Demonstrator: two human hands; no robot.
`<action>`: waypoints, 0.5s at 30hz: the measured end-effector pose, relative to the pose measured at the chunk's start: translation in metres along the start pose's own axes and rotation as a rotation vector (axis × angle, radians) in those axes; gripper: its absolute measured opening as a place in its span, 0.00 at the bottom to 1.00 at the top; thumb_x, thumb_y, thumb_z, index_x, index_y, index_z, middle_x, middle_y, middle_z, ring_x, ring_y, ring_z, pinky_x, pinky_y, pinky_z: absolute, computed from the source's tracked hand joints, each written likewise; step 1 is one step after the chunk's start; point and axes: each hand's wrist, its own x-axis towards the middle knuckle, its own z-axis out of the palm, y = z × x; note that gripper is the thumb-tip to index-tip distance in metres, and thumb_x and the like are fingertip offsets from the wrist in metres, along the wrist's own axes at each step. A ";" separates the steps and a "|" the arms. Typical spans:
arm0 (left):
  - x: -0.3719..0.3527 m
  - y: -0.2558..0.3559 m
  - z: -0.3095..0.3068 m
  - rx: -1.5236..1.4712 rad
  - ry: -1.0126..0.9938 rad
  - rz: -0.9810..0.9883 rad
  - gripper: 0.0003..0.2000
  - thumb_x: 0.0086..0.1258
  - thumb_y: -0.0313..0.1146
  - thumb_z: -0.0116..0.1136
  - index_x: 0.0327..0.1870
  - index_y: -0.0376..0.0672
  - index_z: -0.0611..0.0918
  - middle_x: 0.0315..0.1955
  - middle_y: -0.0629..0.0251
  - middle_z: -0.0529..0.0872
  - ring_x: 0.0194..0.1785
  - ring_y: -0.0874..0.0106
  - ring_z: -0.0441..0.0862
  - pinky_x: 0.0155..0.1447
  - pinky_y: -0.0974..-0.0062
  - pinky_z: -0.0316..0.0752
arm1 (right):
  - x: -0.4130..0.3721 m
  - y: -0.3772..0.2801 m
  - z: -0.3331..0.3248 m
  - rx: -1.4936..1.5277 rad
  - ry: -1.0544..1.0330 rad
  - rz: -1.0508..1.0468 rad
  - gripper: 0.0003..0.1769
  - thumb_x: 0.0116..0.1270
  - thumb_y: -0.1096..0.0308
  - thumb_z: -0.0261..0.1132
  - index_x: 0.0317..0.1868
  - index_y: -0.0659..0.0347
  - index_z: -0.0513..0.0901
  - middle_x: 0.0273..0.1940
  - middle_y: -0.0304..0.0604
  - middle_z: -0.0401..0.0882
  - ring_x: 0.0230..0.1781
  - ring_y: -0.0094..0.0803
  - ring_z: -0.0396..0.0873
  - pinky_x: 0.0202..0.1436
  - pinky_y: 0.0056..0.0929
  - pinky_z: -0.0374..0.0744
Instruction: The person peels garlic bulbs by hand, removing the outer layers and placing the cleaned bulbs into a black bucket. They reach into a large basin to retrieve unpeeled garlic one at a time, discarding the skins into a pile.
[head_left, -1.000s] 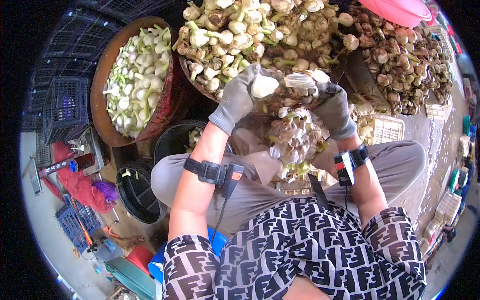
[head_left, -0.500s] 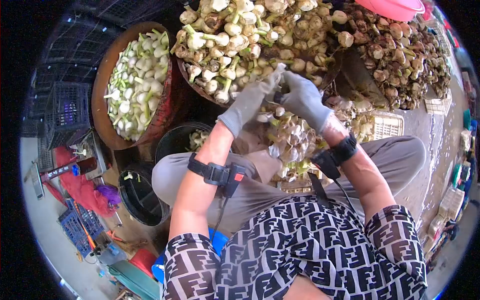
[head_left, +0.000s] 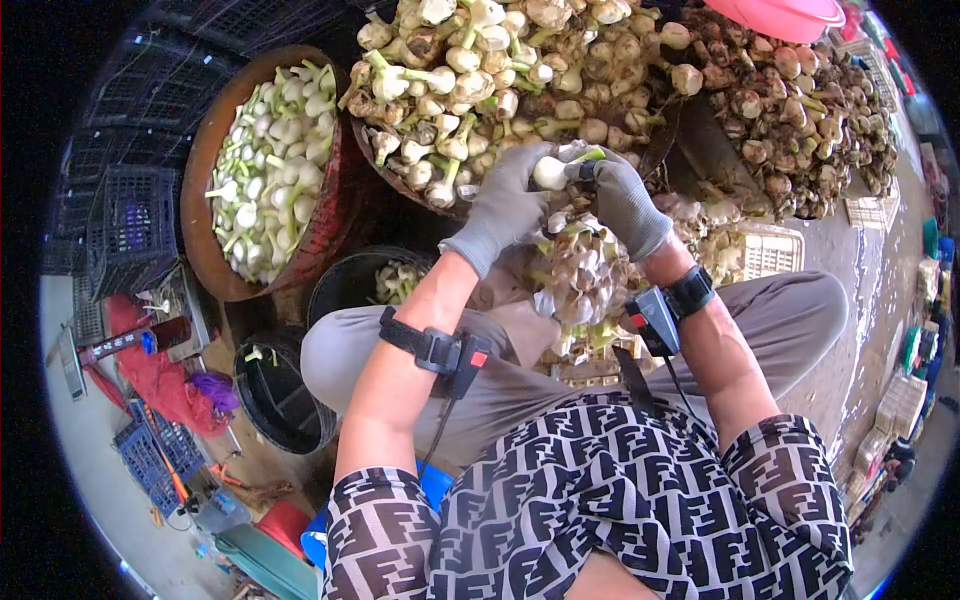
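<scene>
A peeled white garlic bulb [head_left: 549,174] with a short green stem is between my two gloved hands, above a heap of loose peelings [head_left: 588,270]. My left hand [head_left: 503,208] is closed, its fingers against the bulb's left side. My right hand [head_left: 632,208] is closed beside the stem. A small dark object [head_left: 580,172] shows at its fingertips; its kind is not clear. Just beyond both hands lies a big pile of unpeeled garlic [head_left: 465,80] in a wide round container.
On the left stands a rusty round tub [head_left: 205,190] of peeled garlic. Black buckets [head_left: 285,400] are near my left knee. More dirty garlic [head_left: 800,120] is piled at right, with a pink basin [head_left: 785,15] behind it and a pale crate [head_left: 775,250] beside my right knee.
The garlic bulb now shows white and bare between my hands; before, loose skin covered that spot. My right hand has shifted slightly right and down, and its wrist has turned.
</scene>
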 end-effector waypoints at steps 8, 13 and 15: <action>0.004 -0.040 0.004 -1.270 -0.158 -0.582 0.13 0.67 0.40 0.52 0.46 0.42 0.76 0.39 0.66 0.81 0.41 0.76 0.78 0.48 0.81 0.72 | -0.008 -0.003 -0.006 -0.348 0.003 0.020 0.14 0.56 0.79 0.57 0.45 0.66 0.77 0.37 0.38 0.79 0.38 0.22 0.75 0.45 0.19 0.73; 0.001 -0.018 -0.002 -1.081 -0.129 -0.431 0.15 0.68 0.45 0.49 0.45 0.42 0.77 0.36 0.68 0.80 0.34 0.79 0.77 0.37 0.83 0.73 | -0.007 0.010 -0.006 -0.502 0.065 -0.153 0.14 0.58 0.74 0.63 0.46 0.65 0.77 0.37 0.37 0.80 0.37 0.22 0.75 0.44 0.19 0.73; 0.002 -0.020 0.012 -0.599 0.049 -0.120 0.18 0.68 0.49 0.48 0.45 0.44 0.77 0.31 0.69 0.80 0.27 0.79 0.76 0.28 0.81 0.73 | -0.008 0.009 -0.001 -0.361 0.043 -0.130 0.15 0.58 0.73 0.64 0.46 0.65 0.77 0.37 0.37 0.80 0.37 0.22 0.75 0.43 0.20 0.74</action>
